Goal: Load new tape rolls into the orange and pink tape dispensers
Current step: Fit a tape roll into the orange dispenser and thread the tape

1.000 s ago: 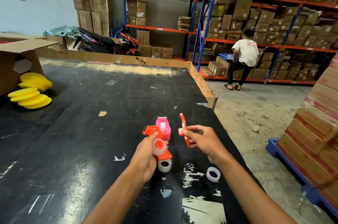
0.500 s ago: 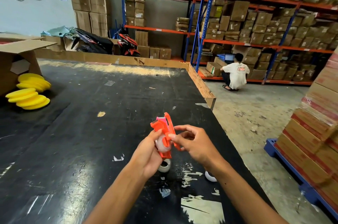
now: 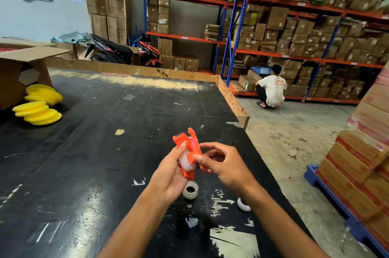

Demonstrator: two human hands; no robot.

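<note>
My left hand point(image 3: 170, 175) grips the orange tape dispenser body point(image 3: 182, 142), with a clear tape roll point(image 3: 186, 162) seated in it. My right hand point(image 3: 223, 165) pinches the orange cover half point(image 3: 195, 148) against that body. A sliver of the pink dispenser point(image 3: 191, 141) shows between the two orange halves, mostly hidden behind them. One tape roll point(image 3: 190, 190) stands on the black table point(image 3: 105, 152) just below my left hand. Another white roll point(image 3: 243, 205) lies partly hidden under my right forearm.
Yellow foam pads point(image 3: 39, 104) are stacked at the far left beside an open cardboard box point(image 3: 19, 72). The table's right edge runs close by my right arm. Stacked cartons on a blue pallet point(image 3: 362, 152) stand at the right. A person point(image 3: 271, 89) crouches by the shelves.
My right hand has brought the orange cover from apart up against the dispenser body in my left hand. The pink dispenser is now mostly hidden behind it. The person at the shelves has crouched down.
</note>
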